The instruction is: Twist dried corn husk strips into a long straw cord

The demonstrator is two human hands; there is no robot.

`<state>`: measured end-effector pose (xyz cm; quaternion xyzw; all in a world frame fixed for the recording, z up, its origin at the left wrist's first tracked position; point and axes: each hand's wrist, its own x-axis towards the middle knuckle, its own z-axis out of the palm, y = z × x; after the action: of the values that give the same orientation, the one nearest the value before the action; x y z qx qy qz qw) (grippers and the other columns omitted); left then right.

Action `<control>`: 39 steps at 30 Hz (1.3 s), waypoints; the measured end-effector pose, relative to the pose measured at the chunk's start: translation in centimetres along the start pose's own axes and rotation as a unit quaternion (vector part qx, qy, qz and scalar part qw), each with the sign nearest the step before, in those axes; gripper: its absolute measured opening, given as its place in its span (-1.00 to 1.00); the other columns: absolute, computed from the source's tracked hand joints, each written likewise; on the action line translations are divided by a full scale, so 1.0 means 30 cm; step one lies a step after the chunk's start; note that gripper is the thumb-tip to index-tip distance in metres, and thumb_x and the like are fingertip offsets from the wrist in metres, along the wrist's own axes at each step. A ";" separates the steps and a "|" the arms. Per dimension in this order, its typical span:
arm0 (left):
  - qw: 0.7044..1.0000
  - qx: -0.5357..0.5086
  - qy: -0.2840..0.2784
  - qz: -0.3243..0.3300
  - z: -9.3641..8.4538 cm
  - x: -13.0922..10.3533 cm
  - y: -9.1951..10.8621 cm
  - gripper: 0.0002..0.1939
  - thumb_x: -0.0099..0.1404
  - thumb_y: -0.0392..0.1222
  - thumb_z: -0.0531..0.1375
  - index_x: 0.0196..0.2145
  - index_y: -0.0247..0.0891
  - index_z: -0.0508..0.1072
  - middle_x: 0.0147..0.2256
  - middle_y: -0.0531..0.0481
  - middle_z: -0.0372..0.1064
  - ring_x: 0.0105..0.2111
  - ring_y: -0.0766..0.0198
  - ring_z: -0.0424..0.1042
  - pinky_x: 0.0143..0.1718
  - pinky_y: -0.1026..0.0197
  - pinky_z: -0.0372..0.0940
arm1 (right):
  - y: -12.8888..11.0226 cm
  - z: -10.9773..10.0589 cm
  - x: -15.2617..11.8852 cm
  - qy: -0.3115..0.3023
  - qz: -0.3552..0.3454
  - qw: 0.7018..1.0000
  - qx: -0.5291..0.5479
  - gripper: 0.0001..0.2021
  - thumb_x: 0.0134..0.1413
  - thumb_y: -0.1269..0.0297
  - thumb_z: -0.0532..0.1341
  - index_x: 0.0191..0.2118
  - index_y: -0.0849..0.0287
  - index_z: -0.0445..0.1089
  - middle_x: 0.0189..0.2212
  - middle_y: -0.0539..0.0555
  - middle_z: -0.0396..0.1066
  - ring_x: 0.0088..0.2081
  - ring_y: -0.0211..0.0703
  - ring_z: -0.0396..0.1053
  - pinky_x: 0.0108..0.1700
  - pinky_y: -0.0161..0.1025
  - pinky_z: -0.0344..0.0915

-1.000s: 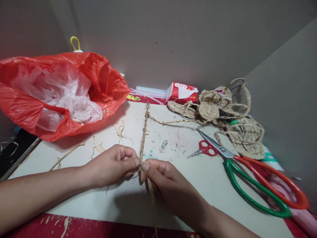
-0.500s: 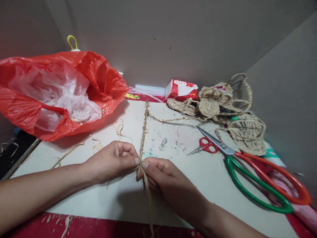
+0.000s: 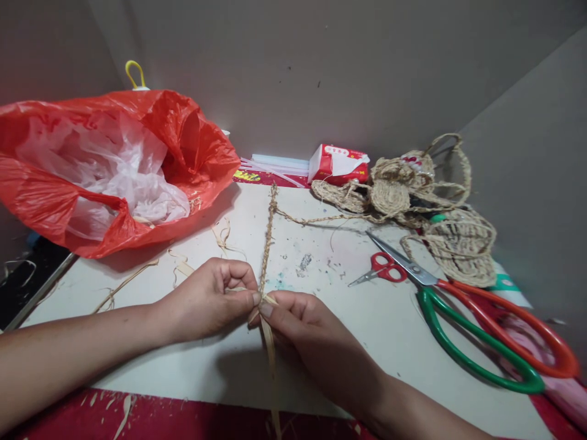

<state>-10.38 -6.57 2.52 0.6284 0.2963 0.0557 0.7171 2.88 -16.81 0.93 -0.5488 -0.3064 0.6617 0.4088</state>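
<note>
A thin straw braid (image 3: 266,244) runs along the white board toward me and ends between my two hands. My left hand (image 3: 220,299) pinches strands at the braid's near end between thumb and curled fingers. Close against it, my right hand (image 3: 298,315) grips the strands from the other side, thumb on top. A loose flat strand (image 3: 269,354) hangs down from the pinch toward the board's front edge. The fingertips partly hide where the strands cross. From the braid's far part, a thinner plaited cord leads right to the woven straw pieces (image 3: 389,195).
Large scissors (image 3: 424,278) with red and green handles lie at the right, beside small red scissors (image 3: 383,269). A red plastic bag (image 3: 202,165) holding white plastic stands at the left. A red tissue pack (image 3: 339,165) sits at the back. Straw scraps (image 3: 222,235) lie on the board (image 3: 321,366).
Both hands stay at the braid's end, with small finger shifts. A pale strand now shows across the left fingers and another by the right index finger. The view has shifted slightly.
</note>
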 end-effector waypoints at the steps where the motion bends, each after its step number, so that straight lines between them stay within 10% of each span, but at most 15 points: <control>1: 1.000 0.006 0.000 -0.001 -0.001 0.000 0.001 -0.87 0.16 -0.34 0.11 -0.55 -0.33 0.31 -0.63 0.13 0.29 -0.65 0.52 0.11 -0.60 0.42 -0.01 | 0.002 0.001 0.001 0.005 -0.002 1.000 -0.006 -0.60 0.10 -0.02 0.12 -0.57 0.17 0.14 -0.71 -0.17 -0.07 -0.65 -0.39 -0.17 -0.59 -0.36 -0.18; 20: 0.989 0.105 -0.078 -0.065 -0.025 0.009 -0.005 -0.70 0.23 -0.10 0.07 -0.59 -0.28 0.20 -0.65 0.19 -0.03 -0.64 0.47 -0.11 -0.65 0.35 -0.15 | 0.031 -0.007 -0.003 0.055 -0.141 0.900 -0.409 -0.75 0.23 0.22 -0.07 -0.46 0.12 0.13 -0.59 -0.02 0.19 -0.54 -0.23 0.13 -0.45 -0.26 0.03; 35: 0.992 0.126 -0.022 -0.024 -0.005 0.010 -0.033 -0.74 0.19 -0.21 0.05 -0.62 -0.27 0.16 -0.67 0.19 -0.04 -0.65 0.48 -0.09 -0.64 0.37 -0.14 | 0.023 -0.023 0.009 0.122 -0.139 0.895 -0.406 -0.71 0.18 0.28 -0.04 -0.57 0.10 0.04 -0.66 -0.07 0.06 -0.57 -0.23 0.04 -0.48 -0.24 -0.08; 39: 0.987 0.156 -0.027 0.023 0.003 0.006 -0.035 -0.76 0.19 -0.27 0.03 -0.62 -0.29 0.27 -0.64 0.18 0.04 -0.62 0.47 -0.02 -0.58 0.39 -0.05 | 0.016 -0.021 0.002 0.113 -0.082 0.944 -0.297 -0.72 0.11 0.23 0.01 -0.60 0.12 0.10 -0.67 -0.08 0.01 -0.58 -0.27 -0.03 -0.52 -0.29 -0.10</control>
<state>-10.50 -6.78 1.49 0.7403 0.2671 0.0079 0.6169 3.41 -17.01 0.37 -0.6892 -0.4854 0.4384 0.3118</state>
